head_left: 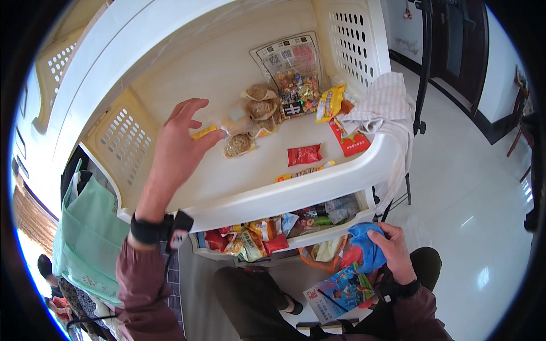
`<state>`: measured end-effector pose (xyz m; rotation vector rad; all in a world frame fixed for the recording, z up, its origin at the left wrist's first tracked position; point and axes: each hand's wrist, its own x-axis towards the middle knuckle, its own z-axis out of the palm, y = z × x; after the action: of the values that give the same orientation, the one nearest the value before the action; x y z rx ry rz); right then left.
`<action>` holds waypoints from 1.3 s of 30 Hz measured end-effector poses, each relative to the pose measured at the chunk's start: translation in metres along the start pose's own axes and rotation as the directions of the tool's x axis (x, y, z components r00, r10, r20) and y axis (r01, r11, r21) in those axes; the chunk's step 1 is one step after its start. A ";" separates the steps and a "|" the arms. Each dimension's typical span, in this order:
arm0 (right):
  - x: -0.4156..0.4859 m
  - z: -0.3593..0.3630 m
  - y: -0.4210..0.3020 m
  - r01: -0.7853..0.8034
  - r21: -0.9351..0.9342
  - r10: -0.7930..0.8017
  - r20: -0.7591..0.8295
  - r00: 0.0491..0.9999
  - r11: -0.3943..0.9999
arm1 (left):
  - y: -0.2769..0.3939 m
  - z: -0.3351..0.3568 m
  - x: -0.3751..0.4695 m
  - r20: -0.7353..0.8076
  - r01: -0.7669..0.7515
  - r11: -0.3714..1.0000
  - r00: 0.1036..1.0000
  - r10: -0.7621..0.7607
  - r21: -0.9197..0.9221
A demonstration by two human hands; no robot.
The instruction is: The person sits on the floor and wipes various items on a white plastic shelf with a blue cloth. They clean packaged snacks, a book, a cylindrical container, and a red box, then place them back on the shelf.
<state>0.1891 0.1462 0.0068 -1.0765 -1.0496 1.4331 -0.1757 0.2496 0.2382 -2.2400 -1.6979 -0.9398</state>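
My left hand hovers over the upper tier of a cream plastic storage rack, thumb and fingers apart. Just behind it are a small yellow packet and a round brown snack in clear wrapping. More wrapped round snacks rest to its right. Below the rack's right end, my right hand grips a blue cloth. Beneath that hand lie a colourful printed booklet and an orange-edged plastic bag.
A bag of wrapped sweets leans on the tier's back wall. Red packets and a yellow packet lie to the right. A striped cloth drapes over the corner. Several snack packs fill the lower tier. A green bag hangs left.
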 end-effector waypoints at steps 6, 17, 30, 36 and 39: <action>-0.002 -0.003 0.004 -0.036 0.059 0.035 0.018 0.999 0.998 | 0.062 0.014 -0.144 -0.143 -0.274 0.961 0.953 0.267 -0.032; 0.000 -0.008 0.025 0.001 0.101 -0.002 0.018 1.000 0.995 | -0.002 0.219 -0.258 0.094 0.170 0.909 0.971 -0.221 0.380; 0.003 -0.004 0.032 0.008 0.049 -0.009 0.038 0.999 0.999 | -0.054 0.250 -0.228 0.203 0.631 0.773 0.750 -0.630 0.069; 0.002 -0.003 0.029 0.012 0.036 -0.013 0.029 0.999 0.999 | -0.072 0.267 -0.224 0.154 0.701 0.713 0.706 -0.691 -0.012; 0.002 -0.002 0.027 0.009 0.030 -0.010 0.032 0.999 0.999 | -0.076 0.269 -0.224 0.157 0.698 0.710 0.715 -0.681 -0.095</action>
<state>0.1848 0.1451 -0.0196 -1.0286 -1.0511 1.4580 -0.1781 0.2279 -0.1194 -1.7264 -2.6957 -1.1101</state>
